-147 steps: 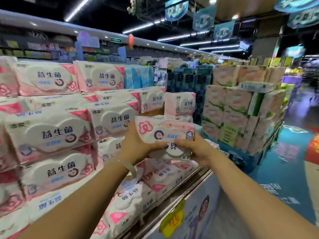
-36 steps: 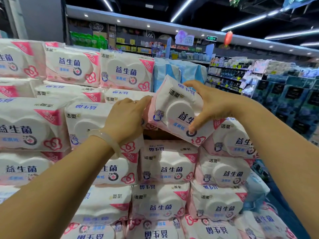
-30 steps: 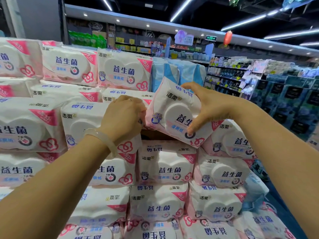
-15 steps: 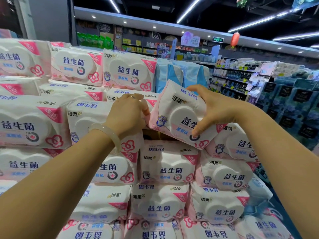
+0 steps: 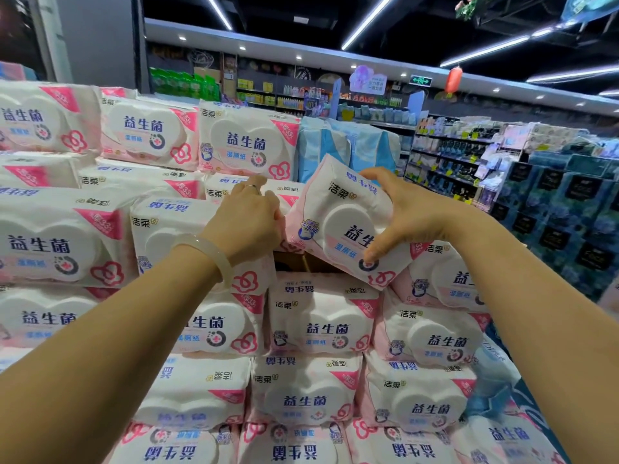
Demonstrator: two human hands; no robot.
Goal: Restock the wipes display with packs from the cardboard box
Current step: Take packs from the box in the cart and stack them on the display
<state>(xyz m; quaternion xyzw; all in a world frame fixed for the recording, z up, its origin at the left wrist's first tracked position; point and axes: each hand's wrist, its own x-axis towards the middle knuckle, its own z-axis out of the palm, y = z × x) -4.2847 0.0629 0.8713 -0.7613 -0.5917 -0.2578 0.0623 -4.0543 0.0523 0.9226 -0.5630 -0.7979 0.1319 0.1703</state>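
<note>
A pink-and-white wipes pack (image 5: 338, 226) is tilted over a gap in the stacked wipes display (image 5: 321, 326). My right hand (image 5: 405, 212) grips its right end, thumb on top and fingers curled over the front. At the pack's left end, my left hand (image 5: 248, 222), with a pale bangle on the wrist, holds the edge with curled fingers. Brown cardboard (image 5: 294, 261) shows in the gap under the pack. The cardboard box of packs is out of view.
Rows of identical wipes packs fill the display to the left (image 5: 50, 242) and below (image 5: 304, 396). Blue packs (image 5: 348, 145) stand behind the held one. Dark blue boxes (image 5: 566, 209) are stacked at the right, with store shelves (image 5: 445, 162) beyond.
Since a second ago the pack has barely moved; both hands keep their grip at the gap. Earlier I carried it up from a lower part of the display.
</note>
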